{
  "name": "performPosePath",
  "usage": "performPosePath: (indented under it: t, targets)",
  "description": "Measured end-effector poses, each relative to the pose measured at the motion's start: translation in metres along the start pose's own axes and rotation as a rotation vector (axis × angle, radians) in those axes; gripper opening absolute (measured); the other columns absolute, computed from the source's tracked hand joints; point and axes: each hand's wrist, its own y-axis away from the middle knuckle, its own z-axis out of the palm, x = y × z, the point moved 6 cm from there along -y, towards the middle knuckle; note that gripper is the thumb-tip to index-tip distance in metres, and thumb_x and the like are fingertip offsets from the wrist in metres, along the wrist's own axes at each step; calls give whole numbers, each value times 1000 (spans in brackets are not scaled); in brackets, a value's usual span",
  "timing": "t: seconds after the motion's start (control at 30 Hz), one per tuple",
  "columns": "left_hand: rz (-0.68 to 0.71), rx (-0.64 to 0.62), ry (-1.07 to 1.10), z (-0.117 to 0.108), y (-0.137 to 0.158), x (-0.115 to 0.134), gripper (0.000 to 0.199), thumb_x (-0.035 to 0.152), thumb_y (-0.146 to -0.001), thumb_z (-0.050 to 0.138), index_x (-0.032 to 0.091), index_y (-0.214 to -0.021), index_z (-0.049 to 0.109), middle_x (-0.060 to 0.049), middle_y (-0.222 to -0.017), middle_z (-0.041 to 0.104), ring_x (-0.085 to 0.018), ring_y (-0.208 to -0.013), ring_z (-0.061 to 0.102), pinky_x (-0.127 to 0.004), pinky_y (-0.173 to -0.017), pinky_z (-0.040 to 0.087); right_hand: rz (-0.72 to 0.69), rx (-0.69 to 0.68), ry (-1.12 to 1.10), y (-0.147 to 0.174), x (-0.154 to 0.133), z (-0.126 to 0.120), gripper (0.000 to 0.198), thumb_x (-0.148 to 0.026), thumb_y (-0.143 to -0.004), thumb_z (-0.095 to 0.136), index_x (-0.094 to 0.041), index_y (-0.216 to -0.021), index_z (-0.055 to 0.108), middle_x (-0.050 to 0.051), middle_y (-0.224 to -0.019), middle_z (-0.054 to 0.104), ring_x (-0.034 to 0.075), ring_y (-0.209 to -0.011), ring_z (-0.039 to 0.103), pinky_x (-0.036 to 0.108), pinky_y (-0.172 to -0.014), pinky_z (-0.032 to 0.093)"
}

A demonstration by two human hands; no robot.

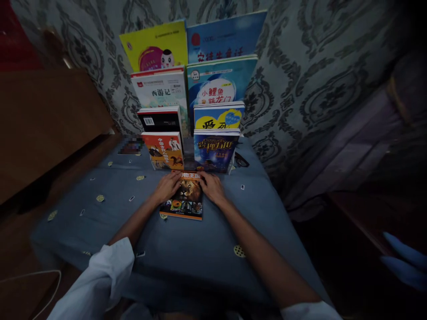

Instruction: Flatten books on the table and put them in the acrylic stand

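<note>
A paperback book with a lion's face on its dark cover lies on the cloth-covered table, its orange lower edge toward me. My left hand grips it at the upper left, fingertips over the cover. At the upper right corner my right hand has hold of it, fingers bent over the edge. Both hands partly hide the title. Right behind the lion book stand an orange book on the left and a dark blue book on the right, in the front row of a stepped book stand.
Higher on the stand are a black-backed book, a white book, a yellow-green book and several blue ones. Dark glasses lie right of the stand. Patterned wallpaper rises behind; a brown wooden panel stands left.
</note>
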Motion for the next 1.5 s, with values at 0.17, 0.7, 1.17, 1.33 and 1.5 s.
performPosePath:
  t: [0.17,0.7,1.17,1.33,1.5]
  targets:
    - [-71,9,3,-4,3,-30,45,28,-99,41,13,-139,54,-13,-149,52,-26,-138,47,-44,-117,36,-9,-12,12,-3,-1,0,35,-15,-92,50,-17,-124,64,12,-127,70,27,-116,65,46,-107,41]
    - [128,43,-211,-8,-6,-16,39,23,-99,39,10,-133,53,-20,-133,59,-31,-120,54,-49,-99,46,-36,-3,1,-2,-4,-3,35,-16,-95,48,-23,-124,66,9,-133,67,25,-126,59,48,-112,37]
    - [78,88,-168,-8,-2,-18,37,23,-98,42,14,-132,55,-16,-136,59,-31,-123,54,-47,-100,45,-76,-32,-61,61,-31,-11,39,-21,-93,50,-25,-129,65,8,-138,64,25,-132,55,51,-113,41]
    - [45,90,-134,-9,0,-21,37,23,-98,43,14,-131,56,-15,-137,60,-29,-122,56,-45,-100,45,-132,-61,-55,98,-45,-15,42,-37,-93,62,-24,-133,63,12,-142,60,28,-136,52,53,-115,39]
    - [43,108,-99,-10,1,-22,35,23,-97,43,17,-129,59,-13,-136,61,-28,-123,56,-46,-101,46,-145,-123,-57,110,-48,-16,58,-44,-85,73,-27,-138,58,12,-149,52,29,-141,45,55,-117,36]
